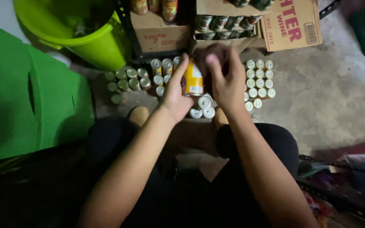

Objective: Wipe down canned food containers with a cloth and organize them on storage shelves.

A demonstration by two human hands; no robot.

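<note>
At far left a green panel (30,93) leaned by a green bucket (85,33). Small green-topped cans (125,80) stood grouped on the floor (330,97), sorted by kind, it seemed. Our left hand (175,93) was closed around the side of an orange can (193,79), steadying it upright above the silver cans (203,107). Our right hand (224,80) curled over its top; whether it gripped, we could not tell. White-topped cans (259,82) stood in rows at right, boxes (233,21) beyond.
</note>
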